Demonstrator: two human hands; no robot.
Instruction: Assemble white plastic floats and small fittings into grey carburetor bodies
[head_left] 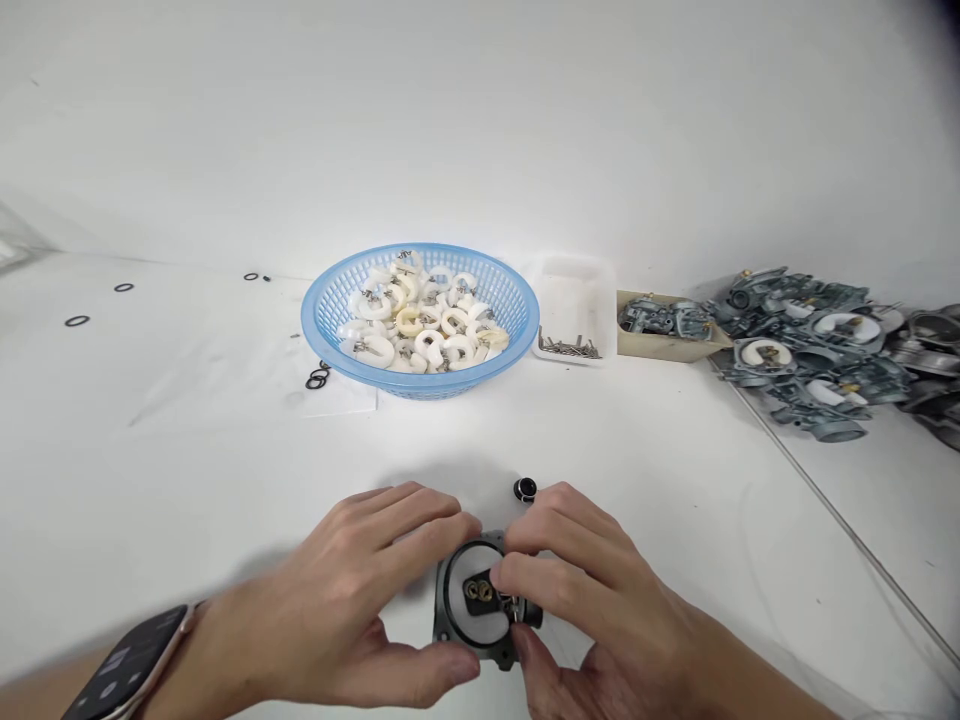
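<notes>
Blue basket (517, 318) holds white floats (420, 318); tray (574, 285) holds screws (568, 347)

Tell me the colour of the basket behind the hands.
Light blue; the basket shows plainly in the head view.

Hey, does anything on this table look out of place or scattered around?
Yes. A few black O-rings lie loose at the far left, apart from the small cluster beside the blue basket. The grey metal parts at right sit in a jumbled pile.
</notes>
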